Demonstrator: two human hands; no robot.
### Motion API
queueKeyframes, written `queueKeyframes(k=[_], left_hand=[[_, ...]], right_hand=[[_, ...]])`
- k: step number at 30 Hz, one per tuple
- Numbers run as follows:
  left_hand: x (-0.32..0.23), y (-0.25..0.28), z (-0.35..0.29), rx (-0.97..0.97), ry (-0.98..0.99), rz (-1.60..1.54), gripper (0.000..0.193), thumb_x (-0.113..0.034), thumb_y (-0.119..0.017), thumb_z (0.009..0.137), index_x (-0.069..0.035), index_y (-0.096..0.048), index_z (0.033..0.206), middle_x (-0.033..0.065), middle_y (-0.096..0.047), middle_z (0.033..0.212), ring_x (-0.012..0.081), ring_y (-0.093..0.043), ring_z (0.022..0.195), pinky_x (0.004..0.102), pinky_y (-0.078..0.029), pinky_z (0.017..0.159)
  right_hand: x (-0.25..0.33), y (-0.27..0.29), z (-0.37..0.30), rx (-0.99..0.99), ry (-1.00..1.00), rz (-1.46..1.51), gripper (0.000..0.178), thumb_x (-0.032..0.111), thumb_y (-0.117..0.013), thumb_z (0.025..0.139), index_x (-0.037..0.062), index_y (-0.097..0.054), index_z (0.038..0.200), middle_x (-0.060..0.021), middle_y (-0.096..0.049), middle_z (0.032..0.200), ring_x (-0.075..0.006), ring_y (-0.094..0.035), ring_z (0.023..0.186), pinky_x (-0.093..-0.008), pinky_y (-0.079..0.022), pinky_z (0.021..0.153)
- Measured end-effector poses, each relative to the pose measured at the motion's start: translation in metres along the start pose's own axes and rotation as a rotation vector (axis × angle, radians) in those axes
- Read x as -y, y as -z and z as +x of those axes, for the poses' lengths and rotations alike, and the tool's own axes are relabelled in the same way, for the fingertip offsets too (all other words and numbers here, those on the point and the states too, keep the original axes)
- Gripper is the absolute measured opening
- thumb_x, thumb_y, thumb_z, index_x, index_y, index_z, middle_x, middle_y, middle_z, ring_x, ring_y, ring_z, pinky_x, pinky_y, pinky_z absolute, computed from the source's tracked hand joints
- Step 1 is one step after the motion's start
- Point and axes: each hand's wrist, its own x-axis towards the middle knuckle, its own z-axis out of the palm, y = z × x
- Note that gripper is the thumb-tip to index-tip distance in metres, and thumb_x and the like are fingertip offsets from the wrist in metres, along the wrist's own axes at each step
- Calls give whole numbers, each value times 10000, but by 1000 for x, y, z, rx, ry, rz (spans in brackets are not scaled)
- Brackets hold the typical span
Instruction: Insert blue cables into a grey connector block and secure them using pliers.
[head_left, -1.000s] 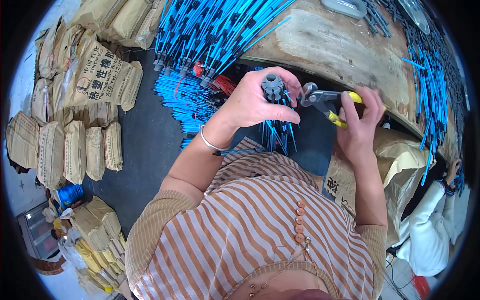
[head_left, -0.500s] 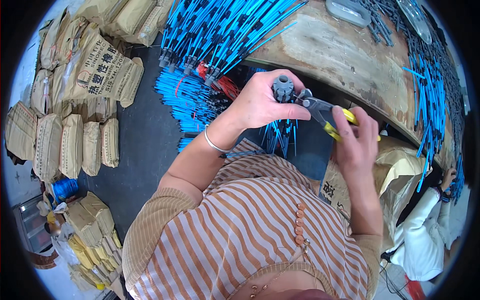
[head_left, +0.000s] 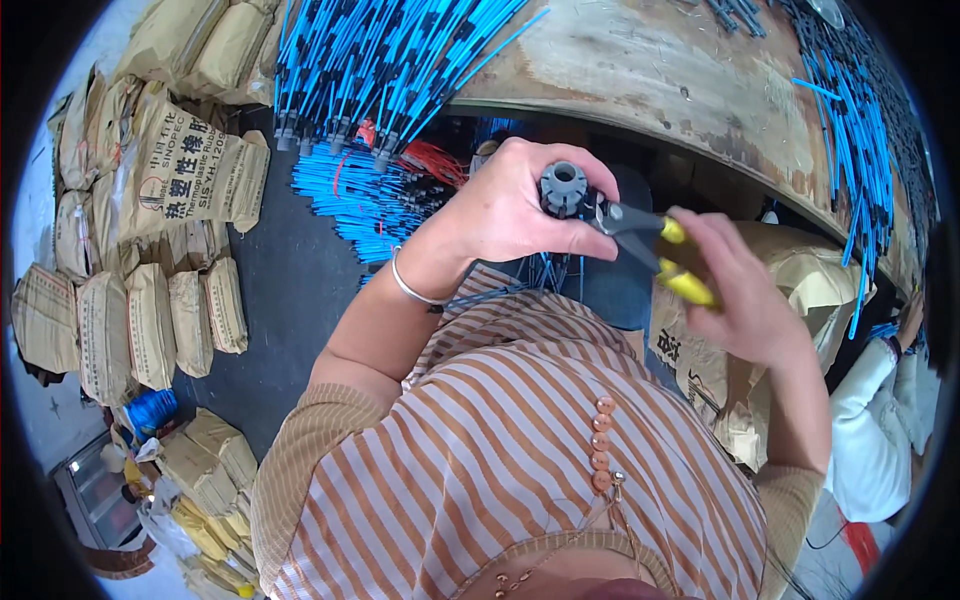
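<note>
Seen from the head camera, the left hand (head_left: pixel 515 205) is closed around a grey ribbed plastic fitting (head_left: pixel 564 188), holding it up in front of the chest with the toothed end facing the camera; thin blue and dark leads (head_left: pixel 553 272) hang below the fist. The right hand (head_left: pixel 745 300) is wrapped around the yellow handles of a pair of cutting pliers (head_left: pixel 640 232), and the metal nose meets the right side of the fitting, touching it. Whether the blades are fully closed on anything cannot be told, since the tip is small and partly hidden by the thumb.

For a clean snip, my judgement is that the fitting should stay pinched firmly so it cannot turn, with the left thumb clear of the blades. The pliers' nose is best laid flush against the plastic and squeezed once, evenly, rather than twisted.

Beyond the hands a worn wooden workbench (head_left: pixel 660 70) carries bundles of blue tubes with dark ends (head_left: pixel 380 60), and more blue tubes (head_left: pixel 850 110) lie along its right edge. Another heap of blue pieces (head_left: pixel 345 190) sits on the dark floor below, beside stacked tan paper sacks (head_left: pixel 150 300). A person's white sleeve (head_left: pixel 875 420) shows at the far right.
</note>
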Motion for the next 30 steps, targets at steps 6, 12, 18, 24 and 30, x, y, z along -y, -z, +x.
queueKeyframes(k=[6, 12, 18, 24, 30], left_hand=[[1, -4, 1, 44, -36, 17, 402, -9, -805, 468, -6, -694, 854, 82, -688, 773, 141, -576, 622, 244, -472, 640], [-1, -1, 4, -3, 36, 32, 391, -11, -808, 470, -6, -689, 843, 88, -689, 783, 149, -587, 626, 248, -477, 635], [6, 1, -4, -33, -43, 7, 378, 0, -801, 483, -13, -685, 843, 78, -683, 773, 141, -582, 610, 234, -471, 611], [0, -5, 9, 174, -117, 49, 346, 12, -796, 508, -16, -675, 831, 63, -670, 745, 125, -564, 589, 215, -455, 586], [-3, -11, 0, -81, 8, 78, 305, 22, -790, 536, -8, -661, 810, 55, -658, 727, 121, -552, 577, 209, -444, 572]], right_hand=[[-33, -17, -14, 81, -17, 162, 632, -56, -633, 610, -7, -464, 1217, -143, -648, 915, -192, -606, 684, -276, -464, 544], [-9, -10, -5, -86, 51, 69, 583, 21, -708, 612, -42, -523, 1161, -101, -655, 776, -194, -593, 593, -262, -473, 530], [18, 7, -8, -88, -203, -186, 610, 11, -723, 600, -54, -520, 1171, -121, -641, 694, -182, -573, 542, -251, -484, 556], [-67, -27, -2, 527, -152, 830, 713, 30, -753, 590, -83, -461, 1231, -157, -639, 890, -175, -566, 605, -269, -458, 566], [-17, -4, -12, -18, 24, 183, 701, -35, -675, 653, -43, -400, 1298, -166, -576, 1106, -229, -594, 719, -298, -468, 617]])
